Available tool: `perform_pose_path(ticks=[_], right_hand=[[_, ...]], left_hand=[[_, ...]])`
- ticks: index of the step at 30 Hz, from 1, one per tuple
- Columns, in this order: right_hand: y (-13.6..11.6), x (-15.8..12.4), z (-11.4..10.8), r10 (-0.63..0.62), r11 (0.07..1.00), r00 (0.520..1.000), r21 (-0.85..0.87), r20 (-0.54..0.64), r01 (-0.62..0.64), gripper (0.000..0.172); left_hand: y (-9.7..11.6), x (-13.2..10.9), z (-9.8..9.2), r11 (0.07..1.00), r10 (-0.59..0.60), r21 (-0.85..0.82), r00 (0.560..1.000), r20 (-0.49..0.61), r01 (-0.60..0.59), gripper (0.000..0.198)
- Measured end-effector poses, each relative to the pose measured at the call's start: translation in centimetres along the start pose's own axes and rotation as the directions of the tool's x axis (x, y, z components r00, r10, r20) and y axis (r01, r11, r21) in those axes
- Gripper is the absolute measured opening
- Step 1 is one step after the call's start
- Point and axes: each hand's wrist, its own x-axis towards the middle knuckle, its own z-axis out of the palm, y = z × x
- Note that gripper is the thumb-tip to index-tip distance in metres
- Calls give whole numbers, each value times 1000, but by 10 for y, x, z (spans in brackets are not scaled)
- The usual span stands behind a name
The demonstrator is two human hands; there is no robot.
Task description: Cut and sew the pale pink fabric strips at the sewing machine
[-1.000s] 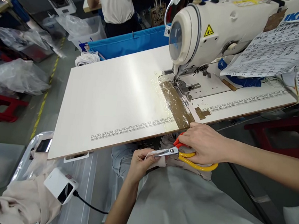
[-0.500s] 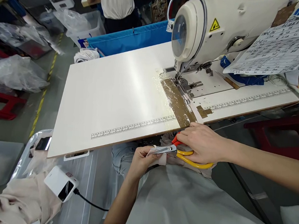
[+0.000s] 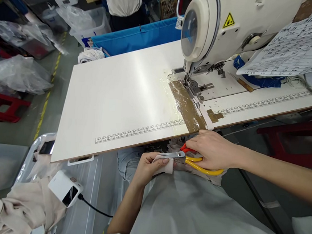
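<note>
My left hand [image 3: 149, 167] pinches a small piece of pale pink fabric [image 3: 168, 167] just below the front edge of the sewing table. In my right hand [image 3: 210, 149] is a pair of scissors [image 3: 203, 169] with yellow and red handles. Their metal blades point left and lie over the fabric, close to my left fingertips; the blades look nearly closed. More pinkish cloth [image 3: 176, 146] hangs under the table edge behind my hands, partly hidden. Above them stands a white sewing machine [image 3: 207, 30], its needle area over brown tape on the tabletop.
The white tabletop [image 3: 119, 99] bears printed rulers. A wooden-handled awl [image 3: 244, 84] and handwritten sheets [image 3: 292, 52] are at the right. To the left, a clear bin [image 3: 90, 195] holds beige fabric [image 3: 28, 204] and a white device [image 3: 65, 188] with a cable. Another person [image 3: 122, 1] stands behind.
The scissor blades have closed together over the fabric. My hands stay in nearly the same place, and the view has shifted slightly.
</note>
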Motion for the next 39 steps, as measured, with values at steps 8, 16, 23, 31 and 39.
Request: perform_pose_path(ticks=[8, 16, 23, 31, 39], right_hand=[[-4, 8, 12, -23, 998, 1000, -52, -1, 23, 27], [35, -14, -9, 374, 919, 927, 130, 5, -372, 37], [132, -31, -33, 809, 588, 569, 173, -148, -790, 48], [40, -20, 71, 368, 816, 874, 560, -317, -140, 28], [-45, 42, 200, 101, 875, 983, 457, 154, -161, 33]], left_hand=[[-2, -1, 6, 997, -55, -54, 998, 22, 56, 32], [-3, -9, 11, 997, 10, 78, 993, -117, -1, 33], [-18, -34, 8, 972, 219, 166, 909, -354, -169, 30], [-34, -63, 9, 812, 581, 133, 772, -258, -568, 18], [-39, -117, -15, 906, 421, 11, 902, 93, -424, 20]])
